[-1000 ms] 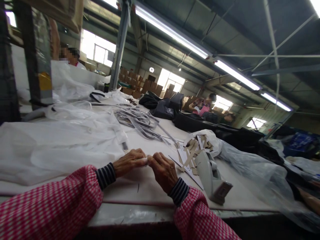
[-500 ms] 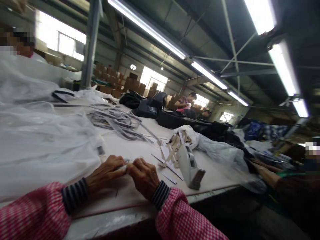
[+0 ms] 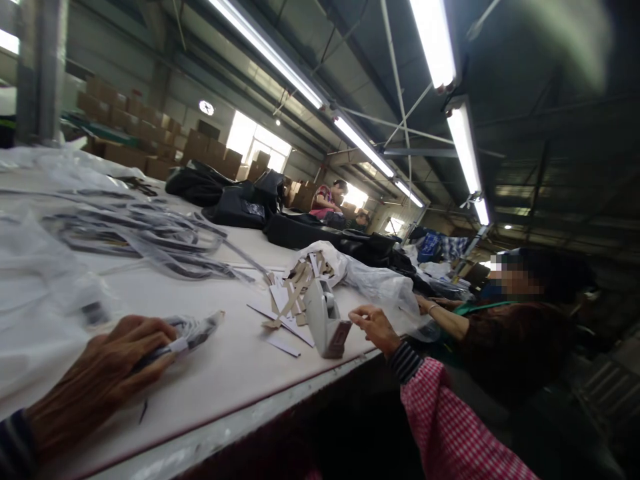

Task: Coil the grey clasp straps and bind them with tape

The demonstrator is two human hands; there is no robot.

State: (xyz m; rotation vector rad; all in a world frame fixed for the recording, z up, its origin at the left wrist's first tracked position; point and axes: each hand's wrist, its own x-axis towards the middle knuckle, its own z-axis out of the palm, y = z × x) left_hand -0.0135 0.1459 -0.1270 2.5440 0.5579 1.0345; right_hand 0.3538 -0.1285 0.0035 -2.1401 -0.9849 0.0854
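Note:
My left hand (image 3: 117, 367) is closed round a small wrapped bundle (image 3: 193, 332), pale and clear plastic with a white band, low over the table at the lower left. Farther right, my right hand (image 3: 373, 325) has its fingers pressed together at the cutting end of a grey tape dispenser (image 3: 320, 317); whatever is between the fingertips is too small to make out. The dispenser stands upright near the table's front edge. Beside it lie brown and white card strips (image 3: 290, 297), partly in a clear plastic bag.
Flat grey strips (image 3: 150, 230) lie tangled at the left, near white plastic sheeting (image 3: 45, 287). Black bags (image 3: 240, 200) line the table's far side. A co-worker (image 3: 520, 320) stands close at the right, arms reaching to the table (image 3: 220, 413). Another person is farther back.
My hands, together on the bundle before, are now apart. My right hand has moved right to the dispenser; my left hand keeps the bundle. The view has swung right, showing more of the co-worker.

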